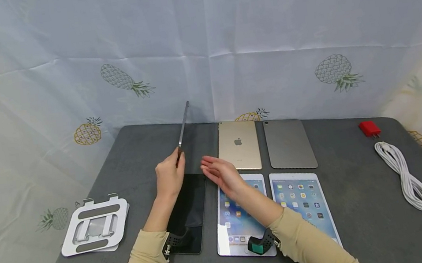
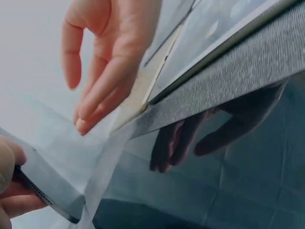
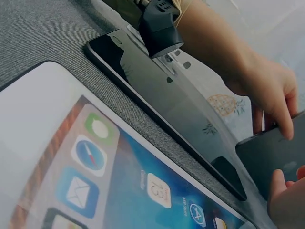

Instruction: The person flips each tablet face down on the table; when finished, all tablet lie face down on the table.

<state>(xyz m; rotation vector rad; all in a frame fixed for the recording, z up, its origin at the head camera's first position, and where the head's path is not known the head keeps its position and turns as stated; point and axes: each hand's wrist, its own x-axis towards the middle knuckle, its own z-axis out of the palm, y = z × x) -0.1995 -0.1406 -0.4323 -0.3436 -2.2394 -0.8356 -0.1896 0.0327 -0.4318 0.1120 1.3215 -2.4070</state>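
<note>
My left hand (image 1: 170, 174) pinches a thin dark tablet (image 1: 183, 126) by its near end, raised on edge over the back of the table. In the left wrist view, the thumb and fingers (image 2: 9, 162) grip the edge of that tablet (image 2: 52, 183). Just right of it, my right hand (image 1: 225, 176) is open and holds nothing, palm turned towards the raised tablet. Beneath the left forearm lies a black-screened tablet (image 1: 190, 216), which mirrors the right hand in the left wrist view. Under the right wrist is a white tablet with a lit home screen (image 1: 233, 226).
Another lit white tablet (image 1: 303, 195) lies to the right. Behind are a gold-backed tablet (image 1: 238, 145) and a grey-backed tablet (image 1: 289, 144). A folded white stand (image 1: 97, 224) sits left; a red charger plug (image 1: 369, 128) and coiled white cable (image 1: 405, 175) are right. A pineapple-print curtain (image 1: 221, 28) borders the table.
</note>
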